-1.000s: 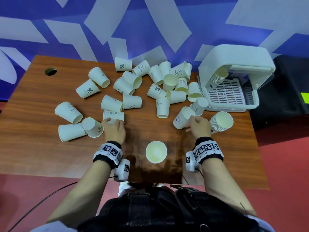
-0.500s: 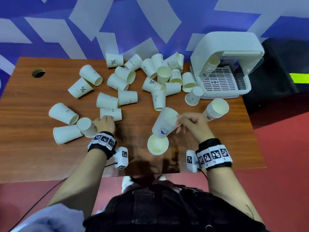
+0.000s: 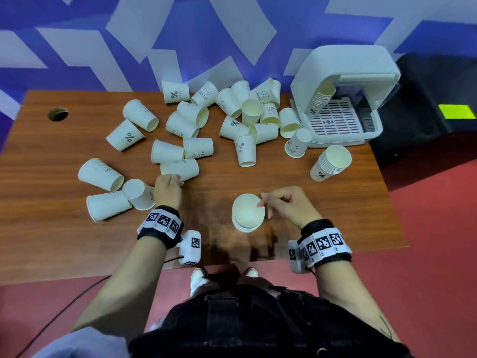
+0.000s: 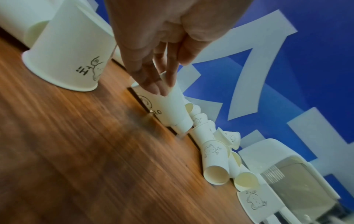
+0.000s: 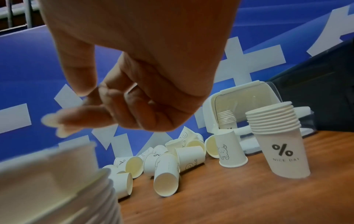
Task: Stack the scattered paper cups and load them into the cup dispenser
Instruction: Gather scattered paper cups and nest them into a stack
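Observation:
Many white paper cups lie scattered over the far half of the wooden table. An upright stack of cups stands near the front edge between my hands. My right hand hovers at its rim with loosely curled fingers and holds nothing; in the right wrist view the right hand is just above the stack. My left hand grips the end of a lying "HELLO" cup; the left wrist view shows its fingers round that cup.
The white cup dispenser stands at the back right with a row of cups inside. A second upright stack stands before it. A cable hole is at the back left. A black case sits beyond the table's right edge.
My right hand picked a cup from near the dispenser, carried it toward me, set it into the front stack and let go. The left hand stayed on the lying cup.

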### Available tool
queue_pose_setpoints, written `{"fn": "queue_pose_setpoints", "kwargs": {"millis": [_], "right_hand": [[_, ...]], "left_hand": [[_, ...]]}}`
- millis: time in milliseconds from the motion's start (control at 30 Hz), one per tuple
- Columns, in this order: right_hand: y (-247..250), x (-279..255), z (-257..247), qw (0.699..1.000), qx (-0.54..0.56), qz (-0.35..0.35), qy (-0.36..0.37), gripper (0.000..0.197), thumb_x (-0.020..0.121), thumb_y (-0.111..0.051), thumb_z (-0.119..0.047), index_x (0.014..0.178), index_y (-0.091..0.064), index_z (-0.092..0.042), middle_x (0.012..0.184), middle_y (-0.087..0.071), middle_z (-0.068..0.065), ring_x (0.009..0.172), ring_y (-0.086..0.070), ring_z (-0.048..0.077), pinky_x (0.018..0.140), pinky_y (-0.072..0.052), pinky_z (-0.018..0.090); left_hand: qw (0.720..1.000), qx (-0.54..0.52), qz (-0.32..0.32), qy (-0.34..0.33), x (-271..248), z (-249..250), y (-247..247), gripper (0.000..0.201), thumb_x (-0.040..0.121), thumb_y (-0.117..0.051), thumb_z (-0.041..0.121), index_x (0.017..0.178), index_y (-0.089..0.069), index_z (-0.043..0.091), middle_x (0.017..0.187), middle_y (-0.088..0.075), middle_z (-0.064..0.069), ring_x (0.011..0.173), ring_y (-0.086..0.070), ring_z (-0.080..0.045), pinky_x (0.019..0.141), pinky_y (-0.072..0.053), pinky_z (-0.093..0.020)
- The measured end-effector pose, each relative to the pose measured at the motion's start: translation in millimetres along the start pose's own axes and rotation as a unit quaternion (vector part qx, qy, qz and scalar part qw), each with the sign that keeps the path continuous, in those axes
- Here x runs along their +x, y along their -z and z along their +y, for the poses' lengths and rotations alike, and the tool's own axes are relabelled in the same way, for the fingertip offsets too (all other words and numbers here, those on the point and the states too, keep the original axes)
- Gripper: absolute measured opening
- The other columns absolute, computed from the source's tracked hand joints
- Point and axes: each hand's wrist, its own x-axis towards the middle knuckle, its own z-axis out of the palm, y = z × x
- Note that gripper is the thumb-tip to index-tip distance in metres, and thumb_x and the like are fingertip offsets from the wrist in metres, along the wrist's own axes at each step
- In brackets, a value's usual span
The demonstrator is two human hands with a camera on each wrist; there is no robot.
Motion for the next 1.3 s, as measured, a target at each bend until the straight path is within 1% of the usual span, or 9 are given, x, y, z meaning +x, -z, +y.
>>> {"fn": "queue_pose_setpoints", "kwargs": {"millis": [100, 233, 333, 433, 767, 933, 1033, 1167, 1300], "right_hand": [[-3.9, 3.1, 7.9, 0.998, -0.015, 0.055, -0.011, 0.035, 0.097, -0.055, -0.024, 0.077, -0.076, -0.005, 0.054, -0.061, 0.01, 0.042, -0.051, 0.0, 0.067, -0.041, 0.015], [-6.1, 8.8, 26.2, 0.991, -0.035, 0.127, -0.032, 0.037, 0.096, -0.054, -0.033, 0.068, -0.074, -0.019, 0.046, -0.061, -0.001, 0.06, -0.065, 0.011, 0.094, -0.047, 0.03], [-7.8, 5.9, 25.2, 0.988, -0.029, 0.149, -0.034, 0.038, 0.097, -0.053, -0.03, 0.07, -0.075, -0.014, 0.046, -0.06, -0.002, 0.049, -0.057, 0.001, 0.085, -0.048, 0.031], [-9.1, 1.8, 25.8, 0.987, -0.022, 0.153, -0.038, 0.038, 0.097, -0.053, -0.029, 0.072, -0.075, -0.013, 0.047, -0.06, 0.0, 0.042, -0.052, 0.0, 0.077, -0.044, 0.031], [-9.4, -8.3, 39.8, 0.985, -0.026, 0.165, -0.049, 0.037, 0.096, -0.054, -0.033, 0.067, -0.073, -0.021, 0.046, -0.061, -0.003, 0.041, -0.051, 0.0, 0.071, -0.042, 0.032], [-10.0, -16.2, 44.7, 0.987, -0.027, 0.148, -0.054, 0.032, 0.097, -0.052, -0.034, 0.078, -0.074, -0.021, 0.049, -0.062, -0.003, 0.045, -0.053, -0.003, 0.072, -0.042, 0.029], [-15.0, -19.1, 47.4, 0.992, -0.013, 0.114, -0.057, 0.027, 0.096, -0.051, -0.04, 0.096, -0.071, -0.023, 0.054, -0.065, -0.001, 0.055, -0.058, 0.002, 0.068, -0.042, 0.029], [-25.1, -21.3, 44.4, 0.993, -0.01, 0.075, -0.089, 0.033, 0.095, -0.048, -0.045, 0.118, -0.061, -0.024, 0.065, -0.068, 0.005, 0.056, -0.059, 0.01, 0.056, -0.044, 0.025], [-34.7, -24.1, 44.7, 0.987, -0.034, 0.021, -0.153, 0.05, 0.095, -0.04, -0.055, 0.136, -0.046, -0.027, 0.076, -0.073, 0.007, 0.05, -0.056, 0.014, 0.055, -0.049, 0.026]], "left_hand": [[0.998, -0.037, -0.017, -0.047, -23.8, 18.3, 2.4, 0.026, 0.083, -0.045, 0.02, 0.067, -0.063, 0.029, 0.093, -0.062, 0.001, 0.104, -0.059, -0.03, 0.098, -0.045, -0.049], [0.982, -0.099, -0.08, -0.137, -57.0, 45.3, 0.5, 0.026, 0.085, -0.047, 0.007, 0.074, -0.069, 0.01, 0.087, -0.062, 0.003, 0.095, -0.058, -0.016, 0.092, -0.045, -0.037], [0.963, -0.12, -0.143, -0.196, -79.5, 58.6, -1.1, 0.025, 0.085, -0.046, 0.003, 0.073, -0.069, -0.001, 0.087, -0.061, -0.009, 0.09, -0.057, -0.012, 0.087, -0.044, -0.028], [0.938, -0.099, -0.211, -0.255, -94.8, 62.3, -3.0, 0.026, 0.086, -0.048, 0.0, 0.069, -0.067, -0.006, 0.087, -0.06, -0.017, 0.09, -0.058, -0.025, 0.087, -0.043, -0.032], [0.851, 0.124, -0.275, -0.43, -110.9, 39.8, -9.4, 0.032, 0.089, -0.045, 0.021, 0.072, -0.068, 0.006, 0.091, -0.062, -0.001, 0.091, -0.056, -0.019, 0.084, -0.044, -0.034], [0.89, 0.08, -0.286, -0.345, -116.6, 34.1, -12.7, 0.019, 0.087, -0.048, 0.013, 0.08, -0.063, 0.005, 0.093, -0.056, 0.0, 0.084, -0.055, -0.015, 0.086, -0.039, -0.024], [0.921, 0.038, -0.214, -0.324, -115.2, 30.2, -16.5, 0.024, 0.09, -0.039, 0.01, 0.086, -0.062, 0.003, 0.091, -0.055, -0.005, 0.08, -0.053, -0.001, 0.083, -0.037, -0.011], [0.944, 0.074, -0.178, -0.267, -102.9, 14.9, -24.9, 0.029, 0.097, -0.036, 0.011, 0.094, -0.064, 0.007, 0.099, -0.055, -0.007, 0.085, -0.056, -0.016, 0.081, -0.047, -0.03], [0.95, 0.147, -0.217, -0.167, -95.9, 0.7, -35.0, 0.035, 0.1, -0.035, 0.023, 0.118, -0.059, 0.006, 0.117, -0.056, -0.012, 0.108, -0.055, -0.028, 0.099, -0.043, -0.043]]}}
